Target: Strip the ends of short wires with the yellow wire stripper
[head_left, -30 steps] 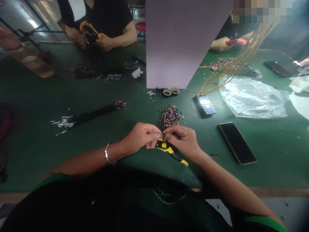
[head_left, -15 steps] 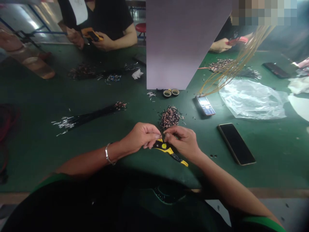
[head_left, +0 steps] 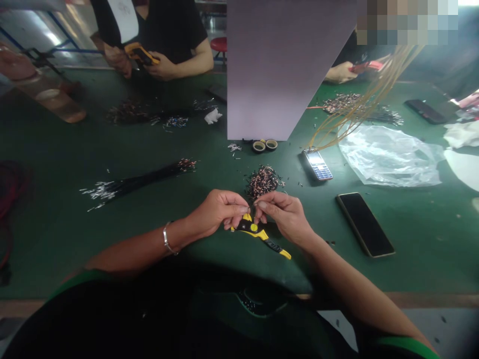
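Note:
My left hand (head_left: 228, 209) and my right hand (head_left: 280, 212) are pinched closed, fingertip to fingertip with a small gap. Whatever sits between their fingers is too small to make out. Just under them a yellow-and-black wire stripper (head_left: 262, 233) lies on the green table, its jaw end partly behind my left fingers. Right beyond my fingertips is a pile of short black wire pieces (head_left: 263, 180) with copper-coloured ends. To the left lies a bundle of long black wires (head_left: 145, 177), silvery at one end and coppery at the other.
A smartphone (head_left: 364, 224), a keypad phone (head_left: 317, 164) and a clear plastic bag (head_left: 391, 154) lie on the right. Two tape rolls (head_left: 265, 145) sit below a pale upright panel (head_left: 277, 70). Across the table, co-workers' hands (head_left: 164, 66) hold tools. A bottle (head_left: 56, 99) is far left.
My right hand has shifted slightly, its thumb now straighter toward the left fingertips. My left hand stays nearly still. The wire stripper has barely moved.

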{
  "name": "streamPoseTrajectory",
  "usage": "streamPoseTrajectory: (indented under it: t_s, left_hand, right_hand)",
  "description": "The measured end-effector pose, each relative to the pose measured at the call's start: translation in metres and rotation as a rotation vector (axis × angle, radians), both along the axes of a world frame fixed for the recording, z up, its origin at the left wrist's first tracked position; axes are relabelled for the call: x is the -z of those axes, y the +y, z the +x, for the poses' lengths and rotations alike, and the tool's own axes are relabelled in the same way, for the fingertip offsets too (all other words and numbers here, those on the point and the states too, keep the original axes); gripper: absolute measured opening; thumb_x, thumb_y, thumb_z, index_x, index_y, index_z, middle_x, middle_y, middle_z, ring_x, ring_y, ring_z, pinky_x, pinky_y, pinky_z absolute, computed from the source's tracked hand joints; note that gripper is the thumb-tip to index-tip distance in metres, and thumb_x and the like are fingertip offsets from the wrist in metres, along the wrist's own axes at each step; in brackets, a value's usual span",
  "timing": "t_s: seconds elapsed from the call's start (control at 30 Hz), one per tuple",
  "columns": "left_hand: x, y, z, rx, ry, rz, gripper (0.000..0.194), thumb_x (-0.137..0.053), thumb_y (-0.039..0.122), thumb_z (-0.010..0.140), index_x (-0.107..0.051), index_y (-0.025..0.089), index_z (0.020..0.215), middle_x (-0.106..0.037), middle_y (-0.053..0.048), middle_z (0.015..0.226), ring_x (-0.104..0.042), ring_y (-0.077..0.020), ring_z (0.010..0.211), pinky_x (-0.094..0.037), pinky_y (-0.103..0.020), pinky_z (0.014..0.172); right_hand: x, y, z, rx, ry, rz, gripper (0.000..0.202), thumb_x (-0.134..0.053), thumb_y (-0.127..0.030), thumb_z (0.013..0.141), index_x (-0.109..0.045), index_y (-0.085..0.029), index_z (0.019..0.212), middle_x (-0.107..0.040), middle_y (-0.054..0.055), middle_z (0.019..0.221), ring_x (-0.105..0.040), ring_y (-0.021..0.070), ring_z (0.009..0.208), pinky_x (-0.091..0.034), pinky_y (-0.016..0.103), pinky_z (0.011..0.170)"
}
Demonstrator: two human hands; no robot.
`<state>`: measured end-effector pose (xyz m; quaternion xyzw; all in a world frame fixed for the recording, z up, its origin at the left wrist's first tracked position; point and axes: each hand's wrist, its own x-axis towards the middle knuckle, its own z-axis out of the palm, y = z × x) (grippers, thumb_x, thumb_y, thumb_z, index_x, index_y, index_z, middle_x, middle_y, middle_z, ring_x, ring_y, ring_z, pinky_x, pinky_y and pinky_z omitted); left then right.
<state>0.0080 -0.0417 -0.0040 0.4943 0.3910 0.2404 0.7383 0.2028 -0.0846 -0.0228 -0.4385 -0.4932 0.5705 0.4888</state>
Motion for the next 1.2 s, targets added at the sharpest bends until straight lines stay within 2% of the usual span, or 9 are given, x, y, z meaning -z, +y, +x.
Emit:
streamPoseTrajectory:
  t_s: [0.17, 0.27, 0.37, 0.47, 0.53, 0.73, 0.97, 1.07, 1.2]
  left_hand:
    - [-0.001, 0.003, -0.001, -0.045, -0.044, -0.022, 0.014, -0.072, 0.023, 0.071, -0.068, 0.010, 0.073, -0.060, 0.001, 0.044, -0.045, -0.0040, 0.031, -0.029, -0.016, 0.034]
    - [-0.003, 0.005, -0.002, -0.052, -0.070, -0.058, 0.015, -0.071, 0.024, 0.072, -0.067, 0.010, 0.074, -0.060, 0.000, 0.044, -0.045, -0.0042, 0.031, -0.027, -0.016, 0.034]
    - [-0.004, 0.006, -0.003, -0.055, -0.089, -0.091, 0.016, -0.070, 0.026, 0.072, -0.067, 0.010, 0.075, -0.059, 0.001, 0.044, -0.044, -0.0044, 0.031, -0.026, -0.017, 0.034]
    - [-0.005, 0.008, -0.003, -0.060, -0.097, -0.097, 0.016, -0.071, 0.025, 0.072, -0.068, 0.010, 0.075, -0.060, 0.000, 0.045, -0.043, -0.0043, 0.032, -0.026, -0.018, 0.035]
    - [-0.006, 0.009, -0.003, -0.069, -0.087, -0.090, 0.015, -0.071, 0.024, 0.071, -0.069, 0.010, 0.076, -0.060, 0.000, 0.045, -0.044, -0.0047, 0.033, -0.026, -0.018, 0.036]
    - [-0.007, 0.012, -0.006, -0.127, -0.056, -0.058, 0.013, -0.070, 0.022, 0.070, -0.070, 0.010, 0.076, -0.060, 0.000, 0.045, -0.045, -0.0050, 0.033, -0.025, -0.020, 0.038]
    - [-0.011, 0.017, -0.012, -0.165, -0.060, 0.000, 0.010, -0.069, 0.021, 0.071, -0.071, 0.012, 0.075, -0.058, 0.001, 0.043, -0.045, -0.0054, 0.033, -0.025, -0.020, 0.038]
    - [-0.009, 0.018, -0.013, -0.167, -0.061, 0.010, 0.009, -0.068, 0.020, 0.072, -0.071, 0.012, 0.074, -0.058, 0.001, 0.043, -0.046, -0.0055, 0.034, -0.025, -0.020, 0.038]
    - [-0.006, 0.019, -0.014, -0.172, -0.070, 0.015, 0.009, -0.069, 0.020, 0.072, -0.072, 0.012, 0.076, -0.057, 0.001, 0.044, -0.045, -0.0052, 0.035, -0.027, -0.020, 0.040]
  right_hand:
    - [-0.006, -0.001, 0.003, 0.042, -0.512, 0.190, 0.013, -0.061, -0.030, 0.087, -0.067, -0.019, 0.085, -0.068, 0.002, 0.070, -0.062, 0.0156, 0.065, -0.051, 0.031, 0.064]
    - [-0.008, -0.011, 0.003, -0.064, -0.851, 0.354, 0.014, -0.062, -0.030, 0.086, -0.067, -0.018, 0.092, -0.069, 0.008, 0.085, -0.064, 0.0208, 0.079, -0.051, 0.036, 0.074]
    - [-0.006, -0.026, 0.003, -0.178, -1.112, 0.382, 0.026, -0.068, -0.035, 0.082, -0.066, -0.016, 0.100, -0.068, 0.012, 0.092, -0.062, 0.0281, 0.087, -0.052, 0.043, 0.076]
    - [0.001, -0.036, 0.004, -0.222, -1.217, 0.413, 0.043, -0.071, -0.034, 0.078, -0.061, -0.015, 0.115, -0.065, 0.016, 0.108, -0.058, 0.0328, 0.098, -0.052, 0.047, 0.083]
    - [0.008, -0.037, 0.006, -0.215, -1.220, 0.428, 0.039, -0.069, -0.029, 0.078, -0.061, -0.015, 0.114, -0.064, 0.016, 0.110, -0.057, 0.0323, 0.098, -0.051, 0.047, 0.084]
    - [0.017, -0.028, 0.014, -0.121, -0.977, 0.330, 0.026, -0.065, -0.023, 0.071, -0.063, -0.016, 0.097, -0.065, 0.012, 0.096, -0.061, 0.0270, 0.085, -0.051, 0.043, 0.077]
    - [0.007, -0.026, 0.031, -0.040, -0.162, -0.316, 0.032, -0.070, -0.039, 0.071, -0.064, -0.018, 0.095, -0.064, 0.002, 0.070, -0.058, 0.0182, 0.062, -0.048, 0.032, 0.062]
    - [0.000, -0.028, 0.032, -0.050, 0.155, -0.360, 0.028, -0.069, -0.036, 0.069, -0.066, -0.018, 0.090, -0.066, 0.005, 0.073, -0.058, 0.0185, 0.062, -0.047, 0.032, 0.062]
    - [-0.011, -0.031, 0.027, -0.043, 0.416, -0.295, 0.038, -0.066, -0.035, 0.064, -0.069, -0.016, 0.097, -0.064, 0.010, 0.094, -0.058, 0.0219, 0.073, -0.049, 0.037, 0.070]
